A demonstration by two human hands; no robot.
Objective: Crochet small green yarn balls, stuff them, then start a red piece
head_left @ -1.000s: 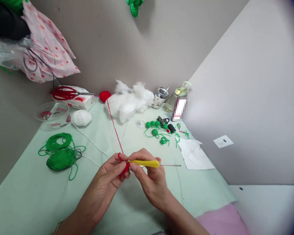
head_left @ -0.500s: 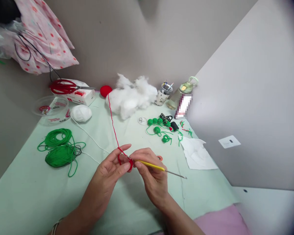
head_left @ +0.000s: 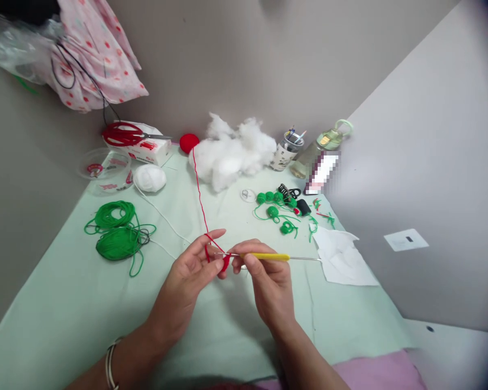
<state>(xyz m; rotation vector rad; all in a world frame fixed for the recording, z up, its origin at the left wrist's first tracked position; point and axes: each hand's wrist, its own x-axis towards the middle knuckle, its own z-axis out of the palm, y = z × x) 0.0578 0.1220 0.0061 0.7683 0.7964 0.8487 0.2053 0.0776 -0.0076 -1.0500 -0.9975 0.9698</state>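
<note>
My left hand (head_left: 193, 271) pinches a small red crochet piece (head_left: 226, 263) between thumb and fingers, closed on it. Red yarn (head_left: 200, 200) runs over its raised index finger and back to a red yarn ball (head_left: 189, 143) by the wall. In my right hand (head_left: 270, 276), closed around its yellow handle, is a double-ended crochet hook (head_left: 268, 257). The hook lies nearly level, its left metal tip at the red piece and the yarn. Whether the tip sits inside a stitch is too small to tell.
Green yarn (head_left: 117, 242) and a white yarn ball (head_left: 149, 178) lie left. Red-handled scissors (head_left: 124, 134) rest on a box. White stuffing (head_left: 231, 154) sits at the back. Green crocheted balls (head_left: 273, 211), a pen cup (head_left: 287, 151), a bottle (head_left: 329, 140) and white paper (head_left: 344, 254) are right.
The crochet hook has swung from slanting down to nearly level, and its left metal shaft now shows beside the red piece. The whole view has shifted, with things appearing farther right.
</note>
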